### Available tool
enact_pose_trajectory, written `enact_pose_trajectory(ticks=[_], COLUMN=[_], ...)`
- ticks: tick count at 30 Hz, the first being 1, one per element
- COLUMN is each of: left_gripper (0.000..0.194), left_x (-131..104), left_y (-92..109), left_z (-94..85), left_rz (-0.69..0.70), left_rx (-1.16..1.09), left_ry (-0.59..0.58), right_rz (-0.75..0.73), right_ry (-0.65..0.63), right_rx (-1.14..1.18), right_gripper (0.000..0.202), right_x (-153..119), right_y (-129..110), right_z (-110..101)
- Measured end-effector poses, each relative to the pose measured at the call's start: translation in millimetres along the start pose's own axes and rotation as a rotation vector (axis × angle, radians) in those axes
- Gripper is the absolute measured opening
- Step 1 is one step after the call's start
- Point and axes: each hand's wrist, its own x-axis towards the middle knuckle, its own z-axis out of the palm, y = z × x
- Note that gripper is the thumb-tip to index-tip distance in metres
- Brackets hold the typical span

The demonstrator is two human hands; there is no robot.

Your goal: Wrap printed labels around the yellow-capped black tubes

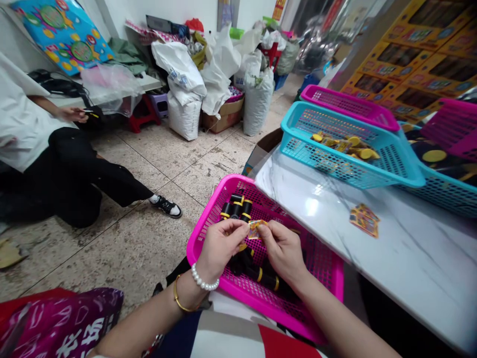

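Note:
Between my two hands, over a pink basket (337, 278), is a small orange printed wrapper (256, 229). My left hand (222, 244), with a pearl bracelet and a gold bangle at the wrist, pinches its left end. The fingers of my right hand (283, 248) are closed on its right end. Beneath them in the basket lie several black cylinders (246, 211) with yellow bands, partly hidden by my hands. On the marble-patterned table to the right rests a small pile of similar orange wrappers (365, 220).
A blue basket (350, 166) of yellow-capped pieces stands on the white table (320, 219), with more baskets behind it. Stacked yellow boxes (406, 64) rise at the right. A seated person (33, 124) is at the left. White sacks (184, 99) stand on the floor.

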Motion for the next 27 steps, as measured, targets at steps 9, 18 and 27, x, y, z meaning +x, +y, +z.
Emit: enact_pose_trajectory(ticks=[9, 18, 27], left_gripper=[0.041, 0.039, 0.039], left_x=[0, 6, 10], left_y=[0, 6, 10], left_z=[3.5, -8.0, -14.2], left_rz=[-0.096, -0.181, -0.144], left_rx=[-0.160, -0.052, -0.083], left_ry=[0.028, 0.018, 0.061], right_rz=[-0.044, 0.083, -0.080], right_ry=[0.040, -0.257, -0.566], right_rx=[-0.054, 0.183, -0.152], right_gripper=[0.032, 0.043, 0.025], right_x=[-1, 4, -4], right_y=[0, 3, 0], right_z=[4, -2, 3])
